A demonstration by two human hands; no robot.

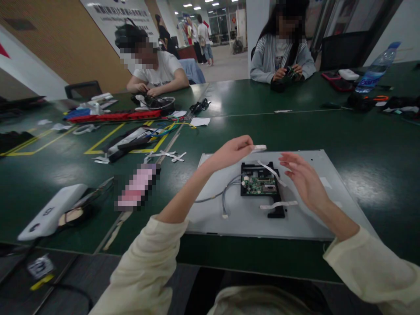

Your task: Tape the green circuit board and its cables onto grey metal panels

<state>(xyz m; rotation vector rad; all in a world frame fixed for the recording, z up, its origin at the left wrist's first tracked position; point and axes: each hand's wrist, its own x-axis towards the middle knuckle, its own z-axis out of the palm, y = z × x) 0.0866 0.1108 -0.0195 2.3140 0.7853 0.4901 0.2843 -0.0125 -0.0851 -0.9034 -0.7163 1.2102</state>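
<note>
Item: white tape piece [260, 148], pinched between fingers of left hand [229, 154], above grey panel [295, 223] on worktop [295, 127]; judged light, limp and sticky, best gripped at one end. Right hand [303, 179] open, fingers spread, holding nothing. Black tray [275, 213] holds green circuit board [259, 184].

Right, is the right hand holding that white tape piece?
No, the left hand pinches the white tape piece; the right hand is open and empty.
</note>
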